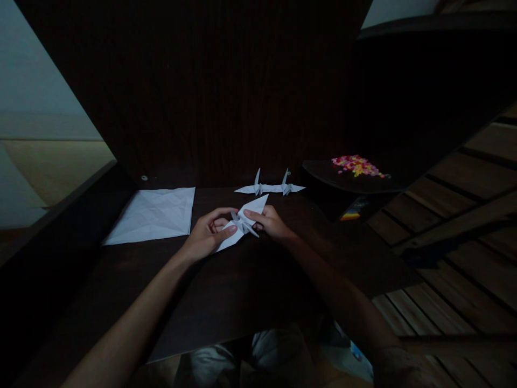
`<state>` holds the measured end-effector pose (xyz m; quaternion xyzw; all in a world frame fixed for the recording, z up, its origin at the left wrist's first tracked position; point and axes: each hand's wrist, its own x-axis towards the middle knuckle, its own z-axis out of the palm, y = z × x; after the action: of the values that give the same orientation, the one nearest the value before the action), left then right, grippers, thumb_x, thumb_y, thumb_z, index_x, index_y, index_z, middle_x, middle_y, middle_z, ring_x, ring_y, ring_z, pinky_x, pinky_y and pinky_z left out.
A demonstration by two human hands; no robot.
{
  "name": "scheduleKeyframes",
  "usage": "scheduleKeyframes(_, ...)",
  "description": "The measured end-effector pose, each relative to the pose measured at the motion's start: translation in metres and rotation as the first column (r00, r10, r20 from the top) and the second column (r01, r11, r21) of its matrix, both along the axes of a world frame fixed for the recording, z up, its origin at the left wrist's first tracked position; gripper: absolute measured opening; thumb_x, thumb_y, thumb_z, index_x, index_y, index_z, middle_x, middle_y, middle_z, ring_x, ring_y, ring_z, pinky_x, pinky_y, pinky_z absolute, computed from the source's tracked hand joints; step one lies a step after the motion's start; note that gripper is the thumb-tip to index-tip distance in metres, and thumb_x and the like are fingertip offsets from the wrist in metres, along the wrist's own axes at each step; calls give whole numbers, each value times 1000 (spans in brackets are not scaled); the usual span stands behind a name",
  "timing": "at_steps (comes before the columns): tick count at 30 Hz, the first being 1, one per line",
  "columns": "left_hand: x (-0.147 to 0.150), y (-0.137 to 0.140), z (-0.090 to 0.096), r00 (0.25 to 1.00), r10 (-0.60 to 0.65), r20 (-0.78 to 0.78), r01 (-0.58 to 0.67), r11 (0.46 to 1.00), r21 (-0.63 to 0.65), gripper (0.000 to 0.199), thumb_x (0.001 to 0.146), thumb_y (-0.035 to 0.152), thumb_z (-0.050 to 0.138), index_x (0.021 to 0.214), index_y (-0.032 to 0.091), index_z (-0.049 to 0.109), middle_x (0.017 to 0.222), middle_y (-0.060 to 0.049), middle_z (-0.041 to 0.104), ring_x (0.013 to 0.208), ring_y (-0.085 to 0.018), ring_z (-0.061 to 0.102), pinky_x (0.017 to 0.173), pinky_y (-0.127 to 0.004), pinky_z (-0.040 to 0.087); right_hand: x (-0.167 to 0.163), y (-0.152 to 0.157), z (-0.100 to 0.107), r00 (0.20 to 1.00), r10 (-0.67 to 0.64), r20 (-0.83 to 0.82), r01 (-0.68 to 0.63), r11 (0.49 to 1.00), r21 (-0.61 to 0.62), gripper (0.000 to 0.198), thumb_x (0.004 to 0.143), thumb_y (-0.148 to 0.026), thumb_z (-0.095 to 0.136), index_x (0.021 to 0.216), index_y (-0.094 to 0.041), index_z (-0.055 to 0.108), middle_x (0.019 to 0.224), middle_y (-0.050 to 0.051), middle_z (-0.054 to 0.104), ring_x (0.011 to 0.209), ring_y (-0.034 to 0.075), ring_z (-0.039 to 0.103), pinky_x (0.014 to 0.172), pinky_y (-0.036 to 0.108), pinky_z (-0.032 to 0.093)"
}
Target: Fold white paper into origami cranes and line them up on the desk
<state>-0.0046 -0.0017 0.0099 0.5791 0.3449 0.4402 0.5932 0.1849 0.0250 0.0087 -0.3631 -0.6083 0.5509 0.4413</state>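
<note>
Between my two hands is a white origami crane [253,206], its wings spread and its narrow points sticking out at the middle. My left hand [208,234] pinches the lower-left wing, thumb on top. The upper-right wing is gripped by my right hand [269,221], its thumb lying across the paper and its other fingers partly hidden beneath. Just beyond, two finished-looking white paper cranes [258,188] stand side by side against the back panel, their wing tips meeting or overlapping. Left of my left hand lies a creased stack of white paper sheets [155,213].
A dark desk [194,302] carries everything, with a tall back panel [242,97] behind. On a small raised shelf [323,172] at the right sits a pile of pink, red and yellow bits [357,165]. A low side wall [68,215] borders the left; wooden slats [476,280] lie at the right.
</note>
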Motion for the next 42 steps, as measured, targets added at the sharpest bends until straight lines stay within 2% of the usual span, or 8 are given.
scheduleKeyframes(7, 0, -1, 0, 1000, -17, 25, 17, 1000, -9, 42, 69, 26, 75, 106, 20, 56, 71, 2, 62, 65, -13, 59, 60, -23, 44, -1, -1, 2, 999, -14, -37, 13, 999, -39, 34, 69, -46, 67, 62, -15, 55, 51, -4, 45, 43, 5, 35, 40, 21, 22)
scheduleKeyframes(18, 0, 1, -2, 999, -24, 22, 25, 1000, -20, 49, 67, 27, 76, 112, 20, 57, 73, -1, 65, 69, -17, 63, 63, -27, 47, 0, 2, -3, 999, -30, -35, 27, 996, -82, 32, 69, -44, 66, 63, -14, 57, 52, -3, 49, 43, 5, 39, 38, 19, 22)
scheduleKeyframes(23, 0, -1, -1, 999, -46, 9, 46, 999, 2, 50, 66, 26, 76, 113, 21, 60, 78, -3, 66, 71, -18, 64, 62, -28, 48, -3, -1, -5, 1000, 1, -15, -3, 994, -108, 34, 73, -46, 61, 63, -14, 56, 50, -3, 49, 42, 6, 40, 38, 19, 24)
scheduleKeyframes(26, -1, -1, -1, 998, -58, -1, 58, 998, 17, 50, 66, 24, 75, 113, 21, 60, 78, -3, 67, 71, -18, 64, 62, -28, 48, -5, -3, -4, 999, 36, -15, -37, 992, -122, 33, 70, -45, 65, 61, -15, 55, 48, -5, 47, 41, 5, 38, 37, 18, 23)
scheduleKeyframes(30, -2, -1, 1, 996, -86, -6, 86, 996, 19, 49, 67, 24, 75, 113, 21, 60, 80, -4, 67, 68, -17, 62, 58, -25, 46, -4, -2, -5, 996, 73, -44, -80, 977, -197, 27, 66, -40, 68, 66, -14, 58, 51, -4, 52, 41, 6, 42, 37, 18, 24)
scheduleKeyframes(34, -1, -3, 4, 994, -112, -13, 112, 994, 20, 51, 67, 24, 76, 114, 21, 58, 82, -4, 68, 63, -15, 61, 53, -22, 42, -3, 0, -9, 994, 31, -101, -60, 955, -290, 23, 62, -36, 67, 67, -14, 59, 50, -3, 54, 39, 7, 44, 35, 19, 25)
scheduleKeyframes(39, -1, -5, 4, 991, -123, -53, 125, 991, 44, 51, 71, 28, 73, 119, 22, 55, 77, -2, 67, 53, -11, 53, 46, -19, 33, -4, -3, -8, 992, 37, -118, -69, 956, -285, 24, 65, -35, 69, 67, -16, 55, 50, -5, 49, 40, 7, 42, 35, 18, 23)
scheduleKeyframes(42, -2, -4, 1, 990, -126, -63, 131, 986, 98, 48, 74, 27, 71, 119, 22, 55, 82, -4, 67, 59, -11, 55, 49, -20, 35, -5, -3, -8, 984, 63, -168, -113, 945, -308, 25, 66, -36, 69, 67, -16, 53, 49, -7, 45, 39, 5, 35, 35, 18, 18)
